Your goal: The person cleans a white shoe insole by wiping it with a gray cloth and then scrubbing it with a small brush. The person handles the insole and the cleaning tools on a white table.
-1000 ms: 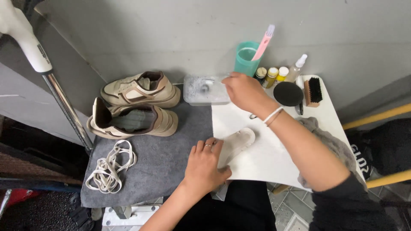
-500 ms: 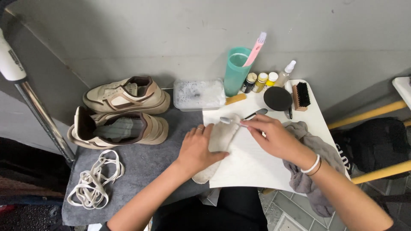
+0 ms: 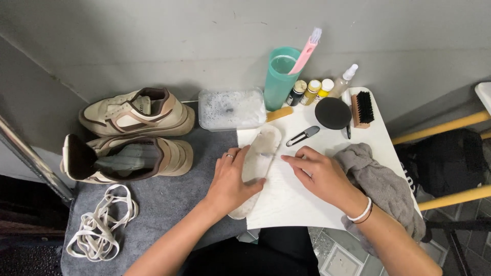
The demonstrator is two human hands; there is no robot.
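A left hand (image 3: 231,180) presses flat, fingers spread, on a pale insole (image 3: 258,162) lying across the white table's (image 3: 302,199) left edge. The right hand (image 3: 319,174) rests beside it, fingers loosely extended, gripping nothing; a grey cloth (image 3: 381,186) lies near the right edge.

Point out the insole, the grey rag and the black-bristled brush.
insole (image 3: 263,145): head view, on its upper half, clear of the hand.
grey rag (image 3: 381,186): head view, on its bunched middle.
black-bristled brush (image 3: 364,107): head view, on the bristles.
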